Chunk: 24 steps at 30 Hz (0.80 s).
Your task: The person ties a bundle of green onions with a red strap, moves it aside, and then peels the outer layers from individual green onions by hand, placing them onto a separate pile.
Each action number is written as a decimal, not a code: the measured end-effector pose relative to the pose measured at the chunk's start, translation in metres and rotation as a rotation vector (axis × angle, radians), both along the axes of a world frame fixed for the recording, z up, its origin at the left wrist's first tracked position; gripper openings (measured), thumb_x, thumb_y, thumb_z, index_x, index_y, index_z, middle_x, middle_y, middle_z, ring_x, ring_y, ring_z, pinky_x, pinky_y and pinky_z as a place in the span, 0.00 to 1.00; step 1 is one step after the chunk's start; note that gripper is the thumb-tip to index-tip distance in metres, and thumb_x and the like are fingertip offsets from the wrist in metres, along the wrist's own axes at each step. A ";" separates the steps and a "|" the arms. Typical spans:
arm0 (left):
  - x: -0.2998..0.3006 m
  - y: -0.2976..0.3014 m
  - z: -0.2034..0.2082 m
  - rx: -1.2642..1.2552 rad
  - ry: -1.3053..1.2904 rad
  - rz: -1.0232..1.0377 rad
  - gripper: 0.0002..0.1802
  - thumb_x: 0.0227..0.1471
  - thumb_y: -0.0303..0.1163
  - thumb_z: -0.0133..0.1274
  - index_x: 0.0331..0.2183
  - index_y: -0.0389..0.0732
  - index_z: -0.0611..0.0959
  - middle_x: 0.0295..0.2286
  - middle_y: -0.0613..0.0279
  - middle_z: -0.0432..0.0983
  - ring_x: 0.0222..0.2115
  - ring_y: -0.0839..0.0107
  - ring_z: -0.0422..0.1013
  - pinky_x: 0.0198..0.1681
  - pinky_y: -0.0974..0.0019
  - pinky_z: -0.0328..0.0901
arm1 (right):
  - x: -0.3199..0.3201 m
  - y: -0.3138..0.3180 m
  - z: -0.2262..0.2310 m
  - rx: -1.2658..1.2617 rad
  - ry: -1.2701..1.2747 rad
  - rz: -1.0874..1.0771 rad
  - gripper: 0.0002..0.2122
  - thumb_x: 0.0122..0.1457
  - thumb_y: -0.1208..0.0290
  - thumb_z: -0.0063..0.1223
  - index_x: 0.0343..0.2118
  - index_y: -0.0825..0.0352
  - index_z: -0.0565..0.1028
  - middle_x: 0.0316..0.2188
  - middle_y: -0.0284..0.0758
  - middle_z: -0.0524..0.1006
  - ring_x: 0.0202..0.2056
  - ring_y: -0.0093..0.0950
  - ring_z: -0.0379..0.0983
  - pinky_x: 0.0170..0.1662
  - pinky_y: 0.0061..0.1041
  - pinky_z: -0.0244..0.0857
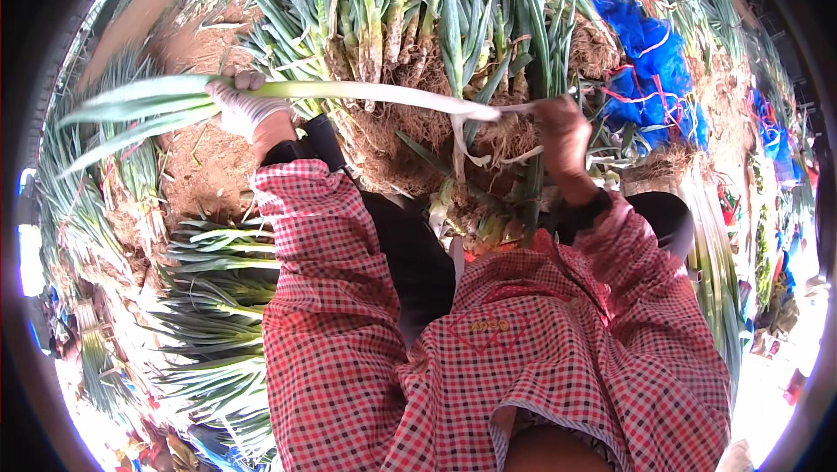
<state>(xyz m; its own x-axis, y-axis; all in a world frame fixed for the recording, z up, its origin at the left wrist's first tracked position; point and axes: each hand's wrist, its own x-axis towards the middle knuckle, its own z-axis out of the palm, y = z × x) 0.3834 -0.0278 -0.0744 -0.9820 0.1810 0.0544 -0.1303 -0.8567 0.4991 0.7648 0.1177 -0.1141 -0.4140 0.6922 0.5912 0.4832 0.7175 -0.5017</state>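
Observation:
A long leek [375,90] stretches sideways in front of me, its green leaves to the left and its white shank to the right. My left hand [248,106], in a pale striped glove, is closed around it where the leaves begin. At the white end, my right hand [565,141] has its fingers closed on a thin pale strip of leek skin [520,108]; motion blurs its fingertips. Another loose strip [462,145] dangles below the shank. Just beyond stands a big heap of unpeeled leeks [392,23], with brown, earthy roots [401,141] toward me.
Trimmed leeks [218,324] lie in a stacked row at my left. Blue netting [649,58] with red ties lies at the far right. White-shanked leeks [711,245] lie close to my right sleeve. Bare soil [196,167] shows at left, with more leeks [105,202] beyond.

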 end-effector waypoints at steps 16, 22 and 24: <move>0.029 0.009 0.030 0.451 0.115 -0.583 0.34 0.30 0.67 0.54 0.19 0.41 0.71 0.11 0.71 0.63 0.11 0.78 0.59 0.14 0.78 0.60 | -0.024 -0.019 0.021 -0.120 -0.235 0.615 0.16 0.46 0.64 0.58 0.39 0.63 0.74 0.35 0.36 0.74 0.38 0.30 0.70 0.42 0.31 0.60; 0.038 0.041 0.034 0.316 -0.097 -0.330 0.39 0.35 0.70 0.46 0.26 0.39 0.67 0.17 0.66 0.62 0.12 0.79 0.55 0.15 0.77 0.60 | -0.020 -0.022 0.005 -0.489 0.006 0.481 0.13 0.47 0.67 0.57 0.34 0.69 0.75 0.27 0.38 0.75 0.24 0.33 0.72 0.29 0.29 0.66; 0.087 0.055 0.052 0.029 -0.202 -0.215 0.33 0.39 0.65 0.47 0.26 0.41 0.66 0.16 0.66 0.60 0.14 0.79 0.56 0.15 0.77 0.60 | -0.025 -0.022 0.011 -0.429 -0.066 0.333 0.13 0.46 0.68 0.58 0.34 0.68 0.74 0.26 0.39 0.74 0.28 0.35 0.72 0.34 0.32 0.64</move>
<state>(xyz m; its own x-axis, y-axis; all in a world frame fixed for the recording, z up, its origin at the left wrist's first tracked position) 0.4704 0.0271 -0.0220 -0.9128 0.3870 -0.1302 -0.4044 -0.8125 0.4200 0.7394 0.0957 -0.1035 -0.6784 0.6908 0.2502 0.3054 0.5749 -0.7591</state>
